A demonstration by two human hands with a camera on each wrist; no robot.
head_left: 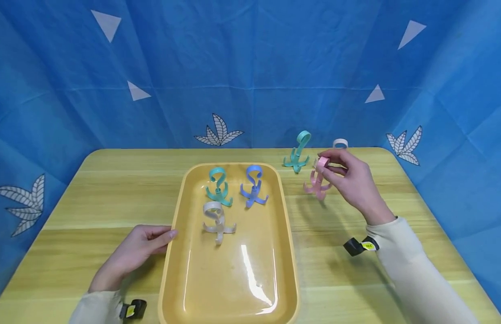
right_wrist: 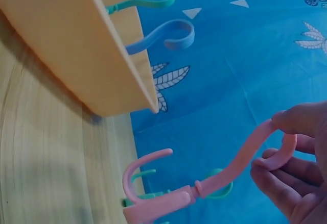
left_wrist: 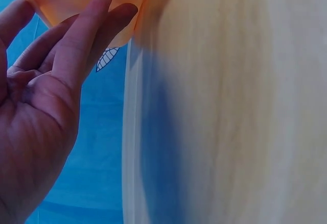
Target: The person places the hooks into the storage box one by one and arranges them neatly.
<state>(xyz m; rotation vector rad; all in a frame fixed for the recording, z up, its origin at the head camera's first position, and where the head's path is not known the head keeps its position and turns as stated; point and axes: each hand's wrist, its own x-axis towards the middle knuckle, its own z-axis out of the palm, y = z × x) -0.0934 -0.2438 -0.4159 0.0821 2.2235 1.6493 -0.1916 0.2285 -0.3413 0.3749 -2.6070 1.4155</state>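
My right hand (head_left: 351,180) pinches the curled top of a pink multi-prong hook (head_left: 316,180). In the right wrist view the pink hook (right_wrist: 230,173) slants down from thumb and fingers, prongs lowest. My left hand (head_left: 139,247) grips the left rim of a yellow tray (head_left: 288,234), thumb over the edge; its fingers lie along the outer wall in the left wrist view. Inside the tray stand a green hook (head_left: 219,191), a blue hook (head_left: 254,189) and a white hook (head_left: 219,225), all with curled tops up.
Behind the pink hook, a second green hook (head_left: 297,155) stands on the wooden table (head_left: 125,189). A pale pink hook (head_left: 340,143) is mostly hidden behind my right hand. Blue cloth (head_left: 250,67) hangs along the table's back and sides.
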